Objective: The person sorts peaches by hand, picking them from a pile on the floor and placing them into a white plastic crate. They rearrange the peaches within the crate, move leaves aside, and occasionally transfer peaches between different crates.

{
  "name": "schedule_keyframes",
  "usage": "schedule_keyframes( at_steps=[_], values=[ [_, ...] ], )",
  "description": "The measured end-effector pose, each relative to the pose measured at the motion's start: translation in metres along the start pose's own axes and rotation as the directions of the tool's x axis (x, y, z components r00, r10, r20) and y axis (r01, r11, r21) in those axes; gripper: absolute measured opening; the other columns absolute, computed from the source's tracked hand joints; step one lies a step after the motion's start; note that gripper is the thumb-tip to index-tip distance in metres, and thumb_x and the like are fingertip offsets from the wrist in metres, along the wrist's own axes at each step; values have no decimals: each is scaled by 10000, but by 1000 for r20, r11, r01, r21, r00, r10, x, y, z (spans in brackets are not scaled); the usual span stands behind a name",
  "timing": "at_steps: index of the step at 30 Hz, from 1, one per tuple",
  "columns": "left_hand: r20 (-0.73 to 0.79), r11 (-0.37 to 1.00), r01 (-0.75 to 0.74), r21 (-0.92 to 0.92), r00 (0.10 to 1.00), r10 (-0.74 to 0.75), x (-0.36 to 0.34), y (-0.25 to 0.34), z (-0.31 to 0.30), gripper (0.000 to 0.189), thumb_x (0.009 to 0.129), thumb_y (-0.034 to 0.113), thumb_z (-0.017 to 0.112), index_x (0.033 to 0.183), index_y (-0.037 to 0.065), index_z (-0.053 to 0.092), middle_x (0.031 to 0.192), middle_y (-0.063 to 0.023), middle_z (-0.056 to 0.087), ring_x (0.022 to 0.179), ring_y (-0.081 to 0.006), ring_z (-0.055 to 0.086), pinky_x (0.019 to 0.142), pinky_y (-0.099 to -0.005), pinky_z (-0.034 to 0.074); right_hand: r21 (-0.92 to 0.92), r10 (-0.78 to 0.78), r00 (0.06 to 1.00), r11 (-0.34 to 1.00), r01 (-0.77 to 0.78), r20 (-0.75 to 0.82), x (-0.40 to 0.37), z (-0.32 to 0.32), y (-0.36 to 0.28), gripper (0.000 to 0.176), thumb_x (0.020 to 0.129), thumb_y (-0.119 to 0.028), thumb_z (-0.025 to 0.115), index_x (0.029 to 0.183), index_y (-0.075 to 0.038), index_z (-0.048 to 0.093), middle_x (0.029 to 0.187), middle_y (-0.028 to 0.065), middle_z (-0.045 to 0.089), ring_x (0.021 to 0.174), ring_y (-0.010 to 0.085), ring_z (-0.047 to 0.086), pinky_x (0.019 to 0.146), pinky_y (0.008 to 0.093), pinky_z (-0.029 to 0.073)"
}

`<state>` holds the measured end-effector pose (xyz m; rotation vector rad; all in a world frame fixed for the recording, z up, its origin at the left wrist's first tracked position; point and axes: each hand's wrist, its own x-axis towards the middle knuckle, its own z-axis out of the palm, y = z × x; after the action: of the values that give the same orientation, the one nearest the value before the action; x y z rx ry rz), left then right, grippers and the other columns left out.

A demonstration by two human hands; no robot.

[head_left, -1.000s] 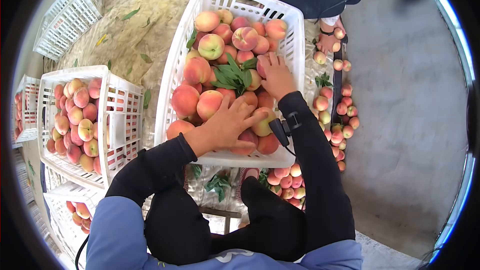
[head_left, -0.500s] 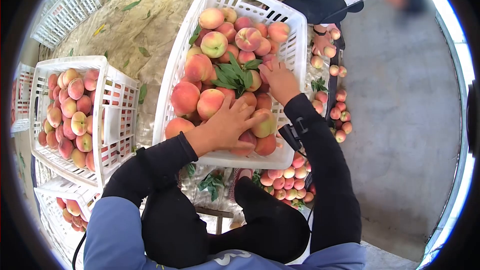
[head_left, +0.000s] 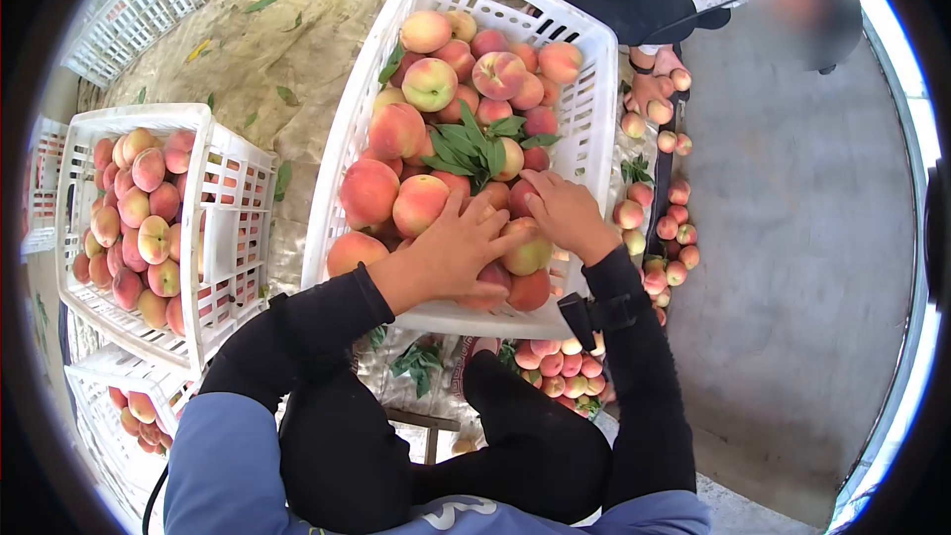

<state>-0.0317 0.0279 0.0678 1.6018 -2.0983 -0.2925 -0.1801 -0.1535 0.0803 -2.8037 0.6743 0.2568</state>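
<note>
Left hand [head_left: 451, 253] laid spread over peaches [head_left: 369, 193] in near end of white crate [head_left: 475, 321], likely so heap is kept steady. Right hand [head_left: 567, 210] bent over red peach [head_left: 518, 201]; fingertips partly hidden, pinch cannot be told. Leafy sprig [head_left: 466, 151] propped by fruit beneath.

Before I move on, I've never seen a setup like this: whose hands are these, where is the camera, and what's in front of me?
No machine here: these are a person's bare hands, seen by one head-worn camera looking forward and down. The left hand rests spread over peaches in a white crate. The right hand touches peaches near the crate's right side; whether it grips one is unclear. Green leaves lie among them. Another filled crate stands to the left; at right, another person's hand is among loose peaches.
</note>
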Motion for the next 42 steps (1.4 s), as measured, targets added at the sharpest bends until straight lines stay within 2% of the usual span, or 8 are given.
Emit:
schedule_keyframes(
  at_steps=[5, 8, 14, 17, 25, 29, 32, 42],
  values=[
    [-3, 1000, -15, 21, 1000, 15, 0, 0, 2, 928, 709, 551, 723, 1481, 159, 390, 1300, -149, 505, 1291, -375, 417, 1005, -578, 334, -89, -47, 988, 995, 34, -149, 1, 0, 4, 452, 951, -296, 491, 1347, -80, 513, 1227, 185, 617, 1025, 394, 625, 868, 462, 504],
    [-7, 1000, -1, 18, 1000, 1, -1, -1, 0, 926, 723, 555, 711, 1489, 157, 376, 1322, -155, 508, 1295, -387, 419, 1022, -595, 322, 190, 88, 988, 975, -112, 130, 24, -26, 1, 455, 926, -315, 530, 1317, -82, 531, 1160, 139, 645, 1018, 378, 629, 886, 484, 464],
    [6, 999, -9, 44, 1000, 8, -1, 1, -2, 912, 736, 559, 701, 1480, 139, 380, 1341, -167, 517, 1285, -401, 438, 1031, -608, 313, 192, -121, 881, 954, 231, -458, 124, -27, -6, 601, 859, -279, 667, 1397, -98, 469, 1383, 171, 515, 1230, 403, 528, 982, 436, 462],
    [4, 999, -15, 48, 1000, 15, -2, 1, -1, 903, 738, 557, 703, 1470, 129, 390, 1332, -168, 523, 1274, -397, 447, 1022, -600, 325, -27, -64, 932, 998, 58, -357, 162, -22, -7, 636, 787, -296, 729, 1343, -88, 500, 1344, 173, 513, 1184, 373, 557, 943, 430, 484],
    [-15, 999, 8, 37, 1000, -8, -2, 2, -1, 881, 733, 555, 706, 1446, 119, 425, 1375, -179, 496, 1289, -385, 435, 1017, -583, 335, 461, -79, 985, 887, -1, 156, 93, -36, -12, 733, 735, -380, 804, 1329, -54, 525, 1101, 113, 546, 934, 178, 559, 837, 328, 475],
    [-24, 1000, -13, -8, 1000, 13, -5, 2, -4, 893, 732, 552, 705, 1455, 115, 416, 1469, -195, 419, 1336, -347, 401, 1035, -577, 321, 415, 11, 978, 905, -98, 206, 61, -28, -13, 625, 814, -560, 670, 1236, -102, 617, 1046, 162, 620, 1028, 310, 606, 912, 405, 464],
    [-15, 1000, -16, -15, 1000, 15, -5, 2, -6, 875, 739, 527, 710, 1455, 114, 424, 1477, -187, 412, 1348, -323, 394, 1047, -565, 315, 88, 108, 987, 989, -119, 122, 54, -31, -34, 529, 925, -509, 546, 1253, -102, 632, 1148, 139, 645, 1080, 303, 612, 942, 395, 449],
    [-214, 971, 189, -148, 952, -218, 36, -17, -3, 681, 766, 386, 733, 1332, 101, 480, 1300, -143, 529, 1192, -344, 505, 970, -475, 415, 140, 151, 981, 981, -134, -120, 34, -7, 0, 422, 981, -403, 403, 1062, -118, 705, 1119, 78, 695, 1137, 296, 576, 936, 518, 410]
  ],
)
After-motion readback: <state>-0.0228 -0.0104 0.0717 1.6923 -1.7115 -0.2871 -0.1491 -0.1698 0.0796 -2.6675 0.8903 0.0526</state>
